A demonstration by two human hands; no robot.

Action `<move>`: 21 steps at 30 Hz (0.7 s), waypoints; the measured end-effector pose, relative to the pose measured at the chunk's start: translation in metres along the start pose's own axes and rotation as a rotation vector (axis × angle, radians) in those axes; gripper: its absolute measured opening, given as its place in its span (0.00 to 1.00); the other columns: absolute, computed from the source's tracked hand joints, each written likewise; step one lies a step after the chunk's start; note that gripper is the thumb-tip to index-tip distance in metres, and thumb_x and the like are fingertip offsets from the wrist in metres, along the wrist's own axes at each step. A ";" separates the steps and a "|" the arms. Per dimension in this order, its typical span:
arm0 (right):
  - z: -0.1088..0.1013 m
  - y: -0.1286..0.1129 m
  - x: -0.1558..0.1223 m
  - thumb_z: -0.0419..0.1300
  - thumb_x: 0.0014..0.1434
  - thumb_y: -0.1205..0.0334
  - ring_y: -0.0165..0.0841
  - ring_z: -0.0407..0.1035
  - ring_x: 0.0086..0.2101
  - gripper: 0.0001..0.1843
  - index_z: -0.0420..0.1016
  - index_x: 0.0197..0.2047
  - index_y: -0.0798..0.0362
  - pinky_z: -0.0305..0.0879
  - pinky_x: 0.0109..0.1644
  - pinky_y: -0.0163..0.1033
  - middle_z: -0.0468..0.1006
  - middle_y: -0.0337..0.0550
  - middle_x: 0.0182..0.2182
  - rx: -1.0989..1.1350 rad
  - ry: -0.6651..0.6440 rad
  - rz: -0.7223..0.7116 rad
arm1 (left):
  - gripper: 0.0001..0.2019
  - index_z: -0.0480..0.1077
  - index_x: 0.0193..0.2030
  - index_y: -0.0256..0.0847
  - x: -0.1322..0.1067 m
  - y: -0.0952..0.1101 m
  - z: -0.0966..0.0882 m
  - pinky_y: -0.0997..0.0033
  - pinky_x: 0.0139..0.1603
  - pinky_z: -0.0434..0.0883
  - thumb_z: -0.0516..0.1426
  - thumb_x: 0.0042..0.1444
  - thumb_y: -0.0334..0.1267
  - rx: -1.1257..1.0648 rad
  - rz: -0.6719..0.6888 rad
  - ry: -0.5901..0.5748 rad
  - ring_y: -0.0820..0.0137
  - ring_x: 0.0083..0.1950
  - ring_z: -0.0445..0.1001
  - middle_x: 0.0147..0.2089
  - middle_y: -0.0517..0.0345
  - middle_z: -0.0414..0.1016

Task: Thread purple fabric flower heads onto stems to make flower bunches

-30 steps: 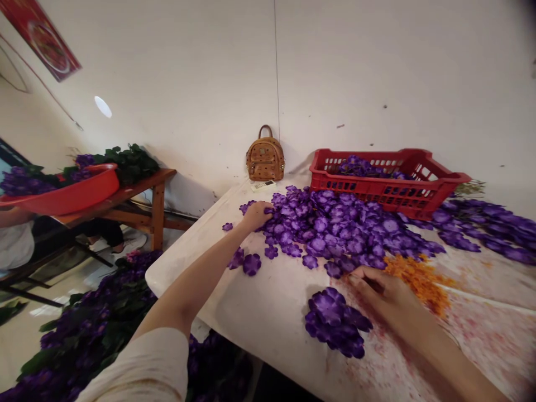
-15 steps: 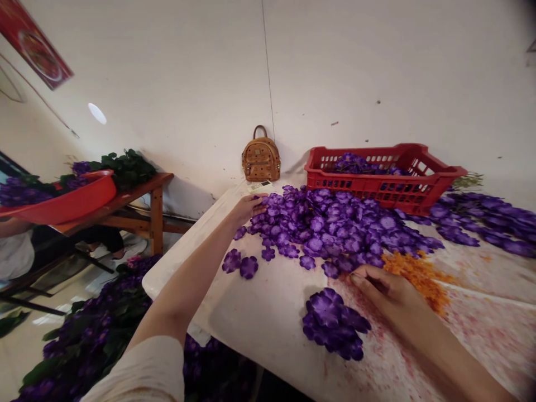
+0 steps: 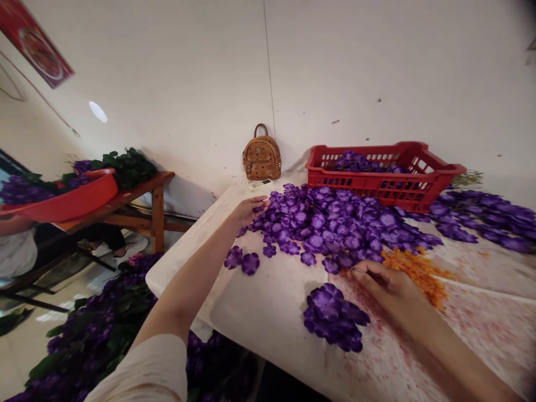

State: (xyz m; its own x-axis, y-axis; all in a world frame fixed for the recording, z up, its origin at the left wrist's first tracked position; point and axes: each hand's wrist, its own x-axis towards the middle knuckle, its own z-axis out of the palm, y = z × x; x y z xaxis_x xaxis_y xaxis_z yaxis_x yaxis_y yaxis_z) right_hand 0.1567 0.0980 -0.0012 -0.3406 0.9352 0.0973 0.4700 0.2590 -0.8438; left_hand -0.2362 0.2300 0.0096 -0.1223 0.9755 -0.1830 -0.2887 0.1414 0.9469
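Observation:
My left hand (image 3: 248,210) reaches to the left edge of a heap of purple artificial flower pieces (image 3: 330,218). Its fingers are drawn together around a purple flower piece at the heap's rim. Thumb and forefinger of my right hand (image 3: 379,279) are pinched together just in front of the heap; whatever lies between them is too small to name. Close to its left, a small stack of purple flower pieces (image 3: 333,315) rests on the white table (image 3: 251,298). Orange stamens (image 3: 414,273) lie in a pile behind my right hand.
A red plastic crate (image 3: 419,192) with purple flowers stands behind the heap. Against the wall sits a brown backpack (image 3: 262,159), a pale remote (image 3: 262,185) before it. At left, a wooden bench (image 3: 157,206) bears a red basin (image 3: 79,201); a person sits beyond it.
Both hands stay in almost the same places, with their fingers still drawn together. The view has shifted slightly; the flower heap and stack look unchanged.

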 end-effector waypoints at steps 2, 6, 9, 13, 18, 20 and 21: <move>0.000 0.000 0.000 0.54 0.66 0.41 0.38 0.68 0.29 0.21 0.71 0.29 0.47 0.62 0.34 0.41 0.72 0.39 0.25 -0.006 -0.015 0.002 | 0.13 0.79 0.48 0.32 0.003 0.000 -0.002 0.74 0.45 0.77 0.62 0.58 0.21 0.048 0.029 0.024 0.72 0.40 0.82 0.44 0.45 0.84; 0.000 0.003 -0.001 0.53 0.67 0.42 0.38 0.68 0.30 0.21 0.72 0.30 0.46 0.62 0.35 0.41 0.72 0.39 0.26 -0.004 0.004 -0.007 | 0.13 0.79 0.42 0.34 0.009 0.002 0.002 0.75 0.44 0.74 0.59 0.54 0.18 0.154 0.128 0.090 0.72 0.41 0.81 0.41 0.49 0.84; 0.000 0.005 -0.001 0.53 0.67 0.42 0.38 0.68 0.30 0.21 0.73 0.32 0.47 0.62 0.35 0.41 0.72 0.39 0.26 -0.024 -0.022 -0.005 | 0.14 0.78 0.36 0.35 0.014 0.002 0.012 0.74 0.43 0.72 0.56 0.49 0.17 0.261 0.206 0.114 0.73 0.39 0.79 0.37 0.53 0.82; 0.000 0.007 -0.001 0.53 0.67 0.42 0.37 0.68 0.29 0.21 0.73 0.31 0.47 0.62 0.33 0.40 0.73 0.39 0.25 -0.032 -0.009 -0.001 | 0.11 0.76 0.30 0.36 0.012 -0.003 0.033 0.73 0.40 0.69 0.55 0.52 0.21 0.455 0.332 0.088 0.73 0.32 0.72 0.29 0.58 0.76; 0.000 0.007 0.000 0.55 0.66 0.44 0.36 0.67 0.28 0.20 0.72 0.30 0.47 0.61 0.32 0.39 0.72 0.38 0.24 -0.019 0.000 -0.014 | 0.06 0.80 0.38 0.39 -0.005 -0.014 0.063 0.72 0.40 0.65 0.67 0.52 0.35 0.692 0.479 -0.078 0.72 0.32 0.68 0.29 0.62 0.72; 0.000 0.009 0.000 0.55 0.66 0.44 0.36 0.68 0.28 0.19 0.73 0.30 0.47 0.61 0.32 0.39 0.72 0.38 0.25 -0.016 -0.008 -0.016 | 0.19 0.80 0.45 0.41 -0.011 -0.018 0.073 0.71 0.39 0.64 0.72 0.46 0.40 0.898 0.577 -0.223 0.71 0.32 0.66 0.30 0.64 0.71; 0.000 0.009 0.000 0.55 0.66 0.45 0.36 0.68 0.28 0.19 0.73 0.30 0.47 0.62 0.33 0.39 0.73 0.38 0.25 -0.017 -0.007 -0.016 | 0.21 0.79 0.47 0.42 -0.013 -0.019 0.077 0.71 0.38 0.63 0.73 0.45 0.41 1.017 0.630 -0.287 0.71 0.32 0.66 0.30 0.64 0.70</move>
State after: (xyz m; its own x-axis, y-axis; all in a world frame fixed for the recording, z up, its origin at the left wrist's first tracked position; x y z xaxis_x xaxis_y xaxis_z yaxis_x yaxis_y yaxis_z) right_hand 0.1609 0.1000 -0.0092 -0.3540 0.9291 0.1069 0.4785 0.2781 -0.8329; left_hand -0.1562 0.2277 0.0140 0.2776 0.9044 0.3241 0.6322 -0.4260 0.6472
